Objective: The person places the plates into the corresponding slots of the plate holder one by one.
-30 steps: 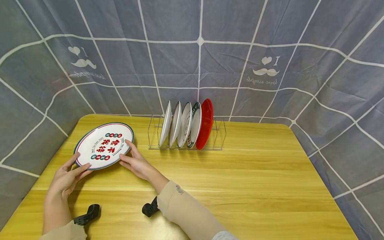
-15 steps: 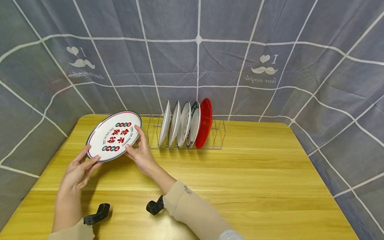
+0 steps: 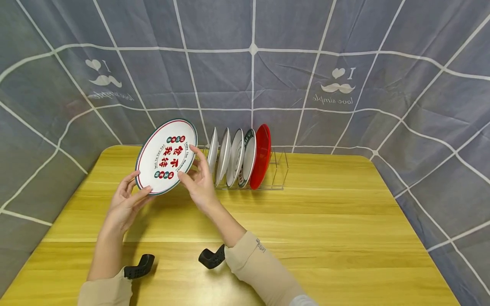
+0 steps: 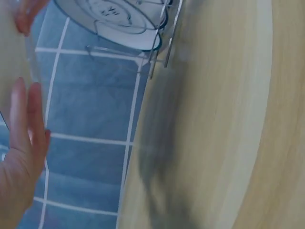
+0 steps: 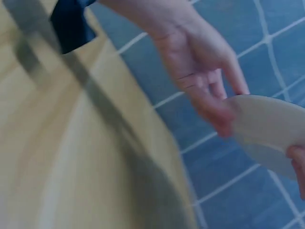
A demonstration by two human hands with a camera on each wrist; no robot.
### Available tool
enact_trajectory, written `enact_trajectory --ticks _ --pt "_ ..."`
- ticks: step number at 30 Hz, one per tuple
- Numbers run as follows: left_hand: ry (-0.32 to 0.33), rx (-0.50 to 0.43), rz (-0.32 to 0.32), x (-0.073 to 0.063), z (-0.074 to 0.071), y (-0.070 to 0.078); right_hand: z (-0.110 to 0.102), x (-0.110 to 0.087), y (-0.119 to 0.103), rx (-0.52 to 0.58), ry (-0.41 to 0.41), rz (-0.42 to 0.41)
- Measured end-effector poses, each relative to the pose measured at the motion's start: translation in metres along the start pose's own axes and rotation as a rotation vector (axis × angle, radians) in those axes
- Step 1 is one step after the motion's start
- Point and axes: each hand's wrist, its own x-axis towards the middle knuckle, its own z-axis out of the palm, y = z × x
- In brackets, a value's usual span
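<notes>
A white plate [image 3: 157, 155] with a green and red rim and red characters is held up in the air, tilted with its printed face toward the head camera. My left hand [image 3: 126, 204] grips its lower left edge, thumb on the face and fingers behind. At the lower right edge my right hand [image 3: 200, 182] pinches it, also with the thumb in front. In the right wrist view the plate [image 5: 267, 126] shows its pale underside between the right hand [image 5: 200, 67] and the other hand's fingers. The left wrist view shows the left hand [image 4: 24, 143] against the plate's back.
Behind and right of the held plate stands a wire dish rack [image 3: 278, 172]. Upright in it are several white plates [image 3: 235, 159] and a red plate [image 3: 261, 157] at the right. A grey-blue grid curtain [image 3: 287, 85] surrounds the wooden table [image 3: 325, 233]. A black wrist mount [image 3: 139, 267] sits by each cuff.
Both hands have carried the plate up and to the right, from low over the table's left side to beside the rack. The plate has tilted more upright. The racked plates have stayed put.
</notes>
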Motion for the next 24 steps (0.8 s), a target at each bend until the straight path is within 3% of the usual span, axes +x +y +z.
enact_trajectory --ticks 3,9,19,24 --pt "-0.033 0.112 0.036 0.004 0.007 0.0 -0.01 0.001 -0.017 -0.002 -0.022 -0.032" --pt "-0.071 0.235 0.099 0.019 0.016 -0.006 -0.035 0.001 -0.056 -0.008 -0.012 -0.08" --pt "-0.084 0.655 0.109 0.046 0.025 -0.027 -0.084 -0.009 -0.127 0.074 0.038 -0.22" --pt "-0.092 0.743 0.131 0.059 0.031 -0.034 -0.111 -0.016 -0.157 0.085 0.089 -0.319"
